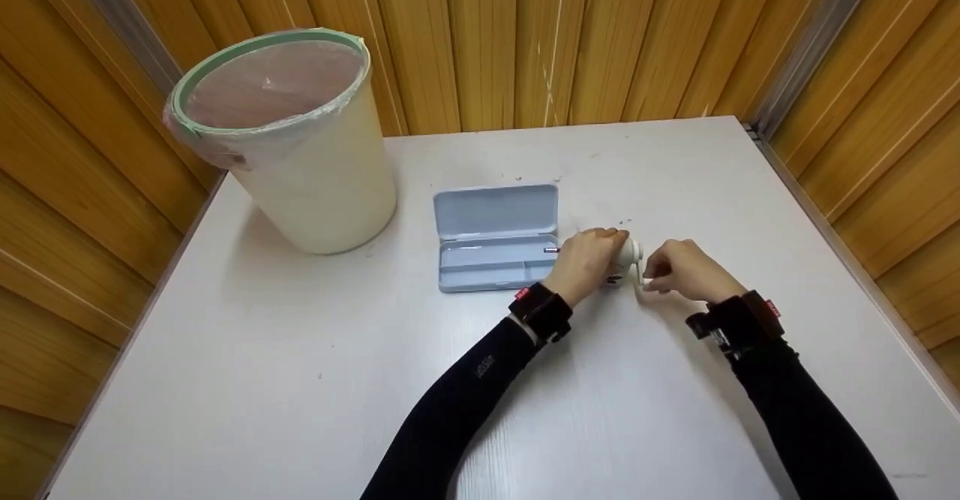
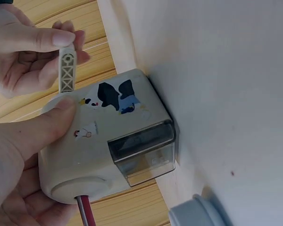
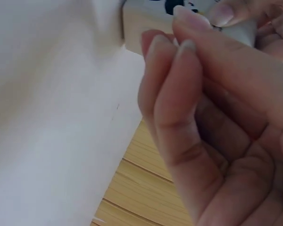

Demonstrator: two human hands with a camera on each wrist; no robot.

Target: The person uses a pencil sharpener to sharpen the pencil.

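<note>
My left hand (image 1: 586,263) wraps its grip around the pencil sharpener (image 2: 108,136) on the white surface (image 1: 300,380), a red pencil (image 2: 86,213) already pushed into its front. My right hand (image 1: 679,269) pinches the crank handle (image 2: 67,71) at the sharpener's back, so I judge the sharpening under way, with the pencil yet to come out. Just beyond lies the open blue pencil case (image 1: 496,237); farther left stands the lined bin (image 1: 292,136).

The head camera looked down on the table (image 1: 300,380); both wrist cameras closely framed the pencil sharpener (image 2: 108,136).
</note>
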